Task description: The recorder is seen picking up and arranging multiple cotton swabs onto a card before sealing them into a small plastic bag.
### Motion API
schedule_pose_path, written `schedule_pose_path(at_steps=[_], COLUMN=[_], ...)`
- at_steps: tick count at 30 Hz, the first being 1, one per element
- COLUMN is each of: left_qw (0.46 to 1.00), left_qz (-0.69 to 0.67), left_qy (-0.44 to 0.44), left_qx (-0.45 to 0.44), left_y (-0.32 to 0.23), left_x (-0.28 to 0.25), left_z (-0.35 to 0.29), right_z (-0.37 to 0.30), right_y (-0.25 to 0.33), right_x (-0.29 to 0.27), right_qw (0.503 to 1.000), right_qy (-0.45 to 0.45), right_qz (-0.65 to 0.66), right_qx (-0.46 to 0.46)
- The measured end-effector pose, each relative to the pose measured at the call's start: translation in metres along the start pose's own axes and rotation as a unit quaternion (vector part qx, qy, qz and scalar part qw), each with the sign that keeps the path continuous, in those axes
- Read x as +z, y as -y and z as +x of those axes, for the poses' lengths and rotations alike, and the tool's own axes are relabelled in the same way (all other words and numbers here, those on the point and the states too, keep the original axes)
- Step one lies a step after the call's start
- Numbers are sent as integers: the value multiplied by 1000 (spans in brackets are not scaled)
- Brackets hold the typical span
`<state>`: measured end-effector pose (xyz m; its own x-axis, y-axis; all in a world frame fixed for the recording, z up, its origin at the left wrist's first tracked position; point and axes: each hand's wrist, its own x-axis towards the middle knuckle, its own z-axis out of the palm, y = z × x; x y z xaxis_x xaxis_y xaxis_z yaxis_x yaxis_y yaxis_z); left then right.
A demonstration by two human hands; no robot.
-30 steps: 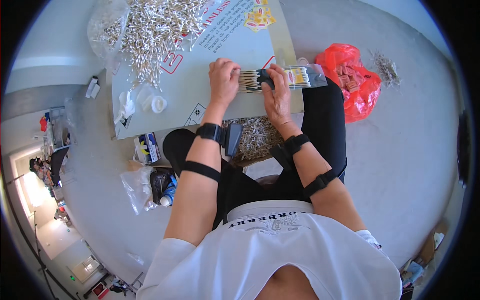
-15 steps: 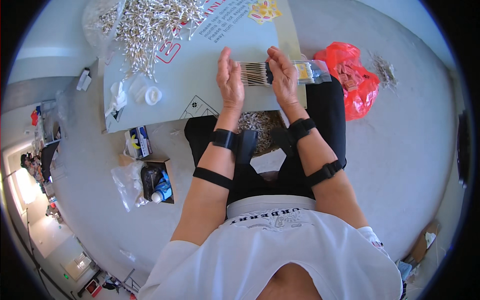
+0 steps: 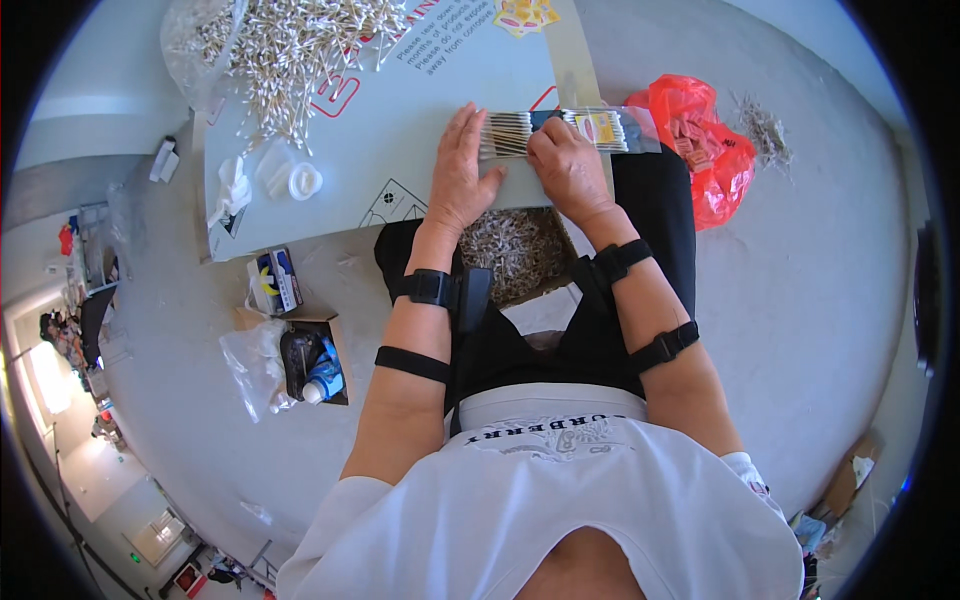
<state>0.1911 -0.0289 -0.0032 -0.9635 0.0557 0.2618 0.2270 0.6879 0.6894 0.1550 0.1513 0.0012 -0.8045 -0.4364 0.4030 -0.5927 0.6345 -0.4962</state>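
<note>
Holding left grip (image 3: 460, 175) open, left of cotton swabs (image 3: 506, 134); resting right grip (image 3: 574, 168), curled, on clear packet (image 3: 602, 131), jutting rightward. Cannot tell whether pinching.

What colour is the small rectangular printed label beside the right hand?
Label: mostly yellow; best seen in the head view.

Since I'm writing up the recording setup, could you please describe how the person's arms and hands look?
The left hand and right hand are ungloved. Each wrist wears a black strap carrying a dark, boxy module; another black band circles each forearm nearer the elbow. The short sleeves are white.
</note>
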Motion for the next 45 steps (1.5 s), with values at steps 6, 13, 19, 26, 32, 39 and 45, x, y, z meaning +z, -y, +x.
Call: schedule_pose_path(at_steps=[6,13,19,26,32,39,45], left_qw=[997,839,859,865,995,964,958], left_qz=[-69,-487,-427,-438,54,257,280], left_qy=[-23,-203,-251,-208,-74,41,49], left_qx=[-21,-131,-128,-127,-36,-47,-44], left_y=[1,19,1,-7,-21,-30,-38], left_x=[1,14,36,43,23,27,29], left_z=[1,20,38,34,20,-2,-8], right_z=[-1,-4,2,17,7,3,17], right_y=[-1,17,21,3,-9,-8,-12], right_x=[-1,-1,27,33,9,8,17], right_qw=[993,999,934,894,906,859,854], right_qy=[-3,-27,-159,-207,-180,-197,-179], right_qz=[-65,46,274,357,336,427,437], right_qx=[-94,-7,166,172,183,202,218])
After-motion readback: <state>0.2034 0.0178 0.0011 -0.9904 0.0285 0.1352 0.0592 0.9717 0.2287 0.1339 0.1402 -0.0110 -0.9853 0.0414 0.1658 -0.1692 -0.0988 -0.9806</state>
